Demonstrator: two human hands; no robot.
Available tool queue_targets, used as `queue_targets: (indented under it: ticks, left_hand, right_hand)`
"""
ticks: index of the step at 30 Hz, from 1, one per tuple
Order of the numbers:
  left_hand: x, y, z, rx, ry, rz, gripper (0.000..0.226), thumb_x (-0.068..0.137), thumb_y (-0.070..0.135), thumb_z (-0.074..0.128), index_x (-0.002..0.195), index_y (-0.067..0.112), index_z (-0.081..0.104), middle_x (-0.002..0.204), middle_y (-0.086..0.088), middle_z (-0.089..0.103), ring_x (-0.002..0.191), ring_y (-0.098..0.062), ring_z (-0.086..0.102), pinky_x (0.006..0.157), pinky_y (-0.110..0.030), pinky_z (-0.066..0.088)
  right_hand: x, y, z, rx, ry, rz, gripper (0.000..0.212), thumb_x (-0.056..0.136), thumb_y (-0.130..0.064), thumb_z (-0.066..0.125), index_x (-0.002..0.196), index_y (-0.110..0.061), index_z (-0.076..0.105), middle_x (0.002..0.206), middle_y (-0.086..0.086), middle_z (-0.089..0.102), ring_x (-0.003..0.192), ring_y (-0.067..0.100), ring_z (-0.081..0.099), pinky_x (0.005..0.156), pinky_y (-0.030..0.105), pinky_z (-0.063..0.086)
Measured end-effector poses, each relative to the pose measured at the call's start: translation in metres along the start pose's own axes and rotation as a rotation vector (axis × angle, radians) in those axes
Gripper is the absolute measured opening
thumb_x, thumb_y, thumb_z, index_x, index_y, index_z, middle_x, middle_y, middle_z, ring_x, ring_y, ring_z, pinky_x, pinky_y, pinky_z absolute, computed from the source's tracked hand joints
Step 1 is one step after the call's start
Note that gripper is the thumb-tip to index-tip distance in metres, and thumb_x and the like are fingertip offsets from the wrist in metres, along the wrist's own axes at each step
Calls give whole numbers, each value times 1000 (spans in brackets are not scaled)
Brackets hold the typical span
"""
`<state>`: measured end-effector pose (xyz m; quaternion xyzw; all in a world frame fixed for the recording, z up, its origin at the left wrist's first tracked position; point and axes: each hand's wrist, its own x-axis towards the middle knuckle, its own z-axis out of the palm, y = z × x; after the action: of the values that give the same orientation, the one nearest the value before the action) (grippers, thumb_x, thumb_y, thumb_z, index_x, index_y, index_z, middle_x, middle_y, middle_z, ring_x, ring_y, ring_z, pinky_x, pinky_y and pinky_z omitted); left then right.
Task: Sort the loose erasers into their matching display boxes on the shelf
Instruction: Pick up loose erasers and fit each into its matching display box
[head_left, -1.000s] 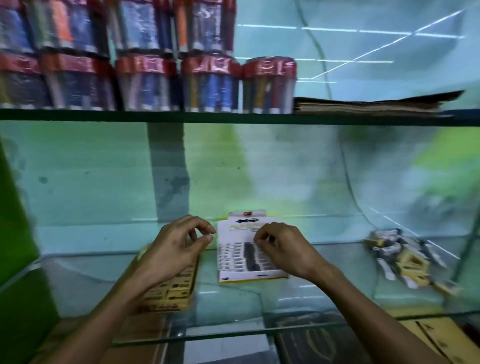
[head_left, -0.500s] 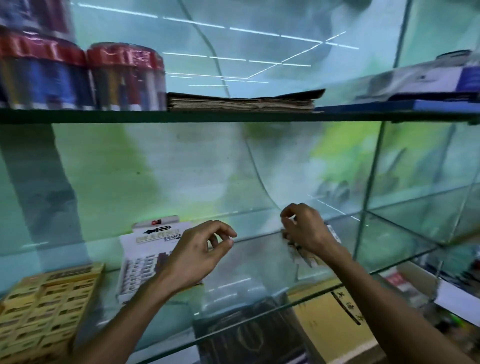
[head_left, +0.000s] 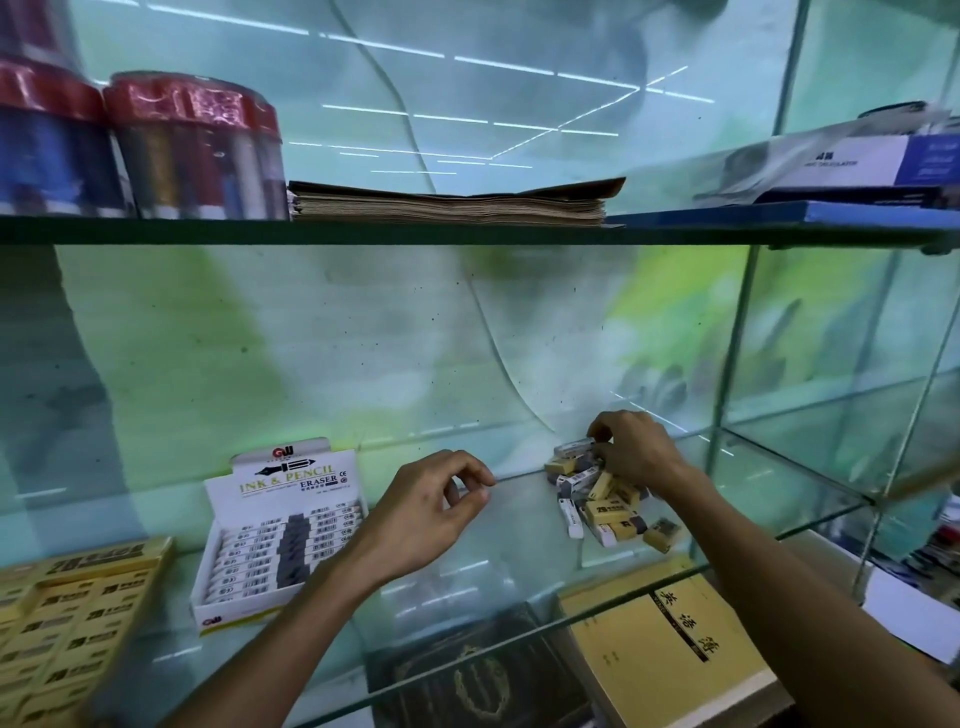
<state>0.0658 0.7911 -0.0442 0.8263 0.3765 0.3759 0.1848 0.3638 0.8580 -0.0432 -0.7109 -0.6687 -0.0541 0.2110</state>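
Observation:
A pile of loose erasers (head_left: 608, 501), yellow ones and white-and-grey ones, lies on the glass shelf (head_left: 519, 530) at the right. My right hand (head_left: 636, 452) is on top of the pile, its fingers pinching a white-and-grey eraser (head_left: 574, 447). A white display box marked INK & PENCIL ERASER (head_left: 275, 535) stands left of centre, filled with white-and-grey erasers. A yellow display box (head_left: 67, 618) of yellow erasers sits at the far left. My left hand (head_left: 428, 512) hovers between the white box and the pile, fingers loosely curled, holding nothing.
The upper shelf carries red-capped tubs of pens (head_left: 192, 150), a stack of brown paper (head_left: 447, 202) and a blue-and-white box (head_left: 852, 166). A vertical glass partition (head_left: 727, 395) stands right of the pile. Yellow notebooks (head_left: 670, 649) and a dark book (head_left: 478, 675) lie below.
My view swung right from the boxes to the pile. My right hand left the white box, travelled to the loose pile and now pinches an eraser; my left hand lifted off the yellow box.

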Motion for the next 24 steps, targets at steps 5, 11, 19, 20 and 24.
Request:
queue_targets:
  ticks: [5,11,19,20,24]
  left_hand:
    - [-8,-7,-12,-2,40,-29,9,93,23,64,99,28,67,91,14,65,78,-8,59,66,-11,41]
    - [-18,-11,-28,-80,113,-149,15,93,32,64,107,30,62,94,11,68,75,-7,62,62,-13,45]
    - [-34,-14,-50,-347,147,-213,8,94,26,63,100,23,67,87,0,73,69,-13,62,61,-33,49]
    - [-37,-17,-53,-349,179,-193,7,92,23,66,99,25,68,89,0,73,73,-17,65,66,-37,52]
    - [-47,-23,-64,-330,283,-138,21,87,16,72,96,34,67,97,0,70,90,-36,61,83,-52,51]
  right_hand:
    - [-19,-25,-17,291,62,-114,10,91,-17,66,99,-23,67,97,1,74,83,16,69,73,29,56]
    - [-61,-94,-21,828,-76,-258,12,85,-18,75,92,-26,70,86,-4,76,78,13,70,74,35,56]
    - [-83,-150,-18,1035,-153,-368,17,85,-8,73,101,-12,70,90,0,73,86,11,69,80,28,57]
    - [-85,-154,-19,1061,-172,-367,21,85,-6,73,104,-11,69,92,1,73,87,11,69,81,24,56]
    - [-89,-163,-15,1201,-260,-300,26,88,-9,69,113,-14,65,99,8,74,90,18,70,77,24,55]
